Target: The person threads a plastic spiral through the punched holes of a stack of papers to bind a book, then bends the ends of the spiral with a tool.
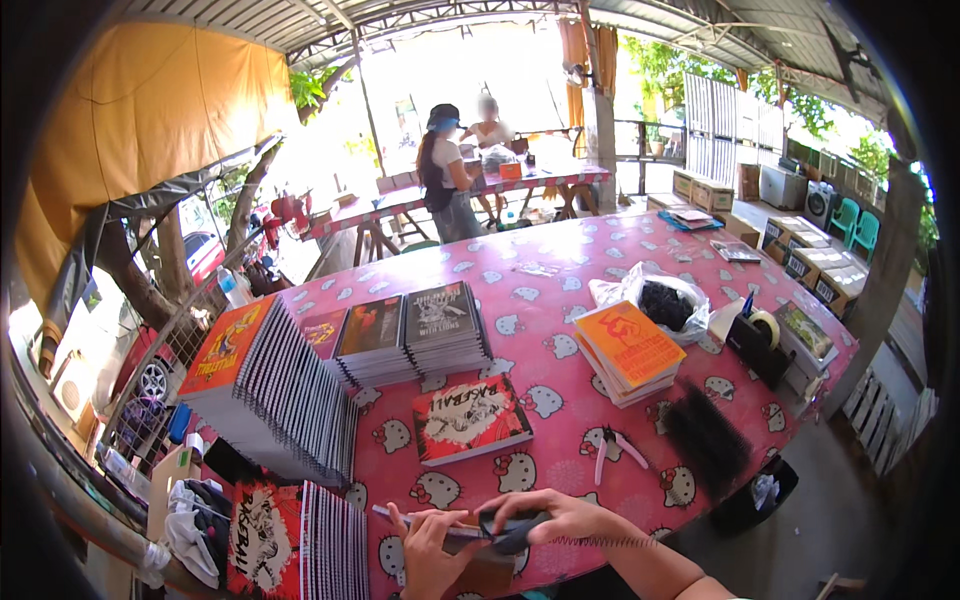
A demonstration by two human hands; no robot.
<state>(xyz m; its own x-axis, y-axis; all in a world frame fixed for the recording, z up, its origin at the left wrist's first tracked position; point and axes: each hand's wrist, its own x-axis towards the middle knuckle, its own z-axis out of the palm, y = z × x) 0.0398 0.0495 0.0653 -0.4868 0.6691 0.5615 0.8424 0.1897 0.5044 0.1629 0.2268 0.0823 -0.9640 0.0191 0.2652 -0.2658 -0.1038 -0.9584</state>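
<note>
In left hand (434, 549), closed grip: book (463, 542). In right hand (553, 516), closed grip: dark object (514, 538). Alongside: black coil (612, 542). On bench (562, 452): pliers (601, 464).

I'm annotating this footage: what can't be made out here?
All in the head view:
Held book: much of it behind the left hand.
Black object: its kind, partly covered by the right hand.
Lower-left book stack: base cut off by the lower edge.
Farthest person: face blurred.
</note>
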